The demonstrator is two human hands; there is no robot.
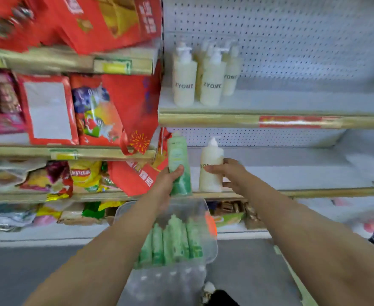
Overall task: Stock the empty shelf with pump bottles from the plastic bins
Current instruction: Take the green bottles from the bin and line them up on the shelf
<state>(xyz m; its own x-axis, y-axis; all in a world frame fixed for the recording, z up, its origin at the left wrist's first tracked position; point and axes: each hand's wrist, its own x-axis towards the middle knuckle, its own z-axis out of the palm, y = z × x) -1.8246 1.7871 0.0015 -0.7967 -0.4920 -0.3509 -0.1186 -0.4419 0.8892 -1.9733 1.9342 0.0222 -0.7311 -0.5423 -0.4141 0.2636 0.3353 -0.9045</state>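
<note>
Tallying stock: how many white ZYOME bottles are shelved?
5 ZYOME bottles. Four cluster at the upper shelf's left end, two in front, two behind; one stands on the lower shelf in the right hand. Others may hide behind.

Bright even shop light, soft motion blur throughout, heaviest at upper left, wide-angle bending at edges

White pegboard backing (292, 40); grey floor (27, 272); snack shelves (66, 152) left.
</note>
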